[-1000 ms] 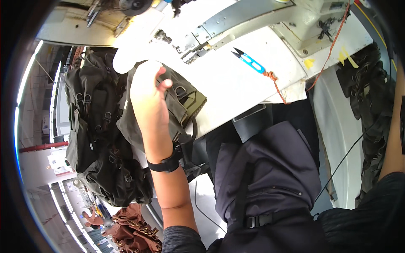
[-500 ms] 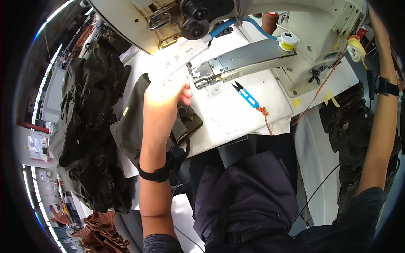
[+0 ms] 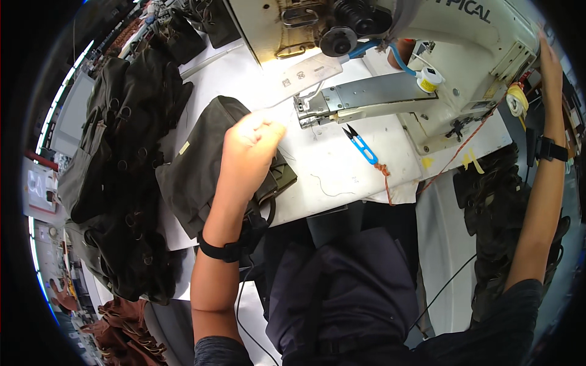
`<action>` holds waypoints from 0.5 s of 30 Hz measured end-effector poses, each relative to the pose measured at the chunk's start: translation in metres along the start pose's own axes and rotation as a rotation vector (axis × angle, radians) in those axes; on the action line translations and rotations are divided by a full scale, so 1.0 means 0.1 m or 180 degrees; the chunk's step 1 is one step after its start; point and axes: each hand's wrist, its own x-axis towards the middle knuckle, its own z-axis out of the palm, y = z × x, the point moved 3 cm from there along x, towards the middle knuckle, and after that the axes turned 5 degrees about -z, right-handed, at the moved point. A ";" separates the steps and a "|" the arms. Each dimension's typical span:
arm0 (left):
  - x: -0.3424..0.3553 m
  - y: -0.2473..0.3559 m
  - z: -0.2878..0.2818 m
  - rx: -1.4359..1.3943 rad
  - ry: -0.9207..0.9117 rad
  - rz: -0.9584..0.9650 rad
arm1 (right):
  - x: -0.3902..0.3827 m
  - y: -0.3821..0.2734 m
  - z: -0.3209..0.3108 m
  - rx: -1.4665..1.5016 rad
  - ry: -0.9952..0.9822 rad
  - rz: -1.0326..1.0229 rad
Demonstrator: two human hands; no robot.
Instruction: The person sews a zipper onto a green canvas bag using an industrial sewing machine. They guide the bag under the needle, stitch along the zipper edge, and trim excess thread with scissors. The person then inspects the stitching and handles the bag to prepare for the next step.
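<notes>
My left hand (image 3: 253, 143) is closed, its fingers curled together, just left of the sewing machine's narrow arm (image 3: 372, 97). Whatever the fingers pinch, if anything, is too small to make out. Below and beside it lies a dark olive fabric bag (image 3: 204, 155), partly covered by my wrist. At the far right, my right hand (image 3: 550, 67) reaches up along the end of the sewing machine (image 3: 476, 55). Its fingers are at the dark rim of the picture and too unclear to read. Blue thread snips (image 3: 362, 146) lie on the white table, right of my left hand.
A heap of dark bags (image 3: 122, 146) fills the left side, with brown fabric (image 3: 122, 329) below it. An orange cord (image 3: 389, 183) is tied to the snips. A loose thread (image 3: 329, 192) lies near the table's front edge. More dark bags (image 3: 497, 226) are at right.
My left hand has drawn back from the machine's needle area toward me, and its fingers are more curled. My right arm stays raised beside the machine. The whole view has shifted slightly.
</notes>
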 end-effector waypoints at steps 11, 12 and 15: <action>0.11 0.27 -0.26 0.2388 0.0226 0.0626 | 0.01 0.05 -0.07 -0.0050 -0.0148 0.0644; 0.18 0.24 -0.32 0.2515 0.0297 0.0724 | 0.00 0.02 -0.07 -0.0077 -0.0155 0.0662; 0.35 0.21 -0.56 0.2816 0.0464 0.0499 | -0.03 -0.10 -0.05 -0.0039 -0.0137 0.0663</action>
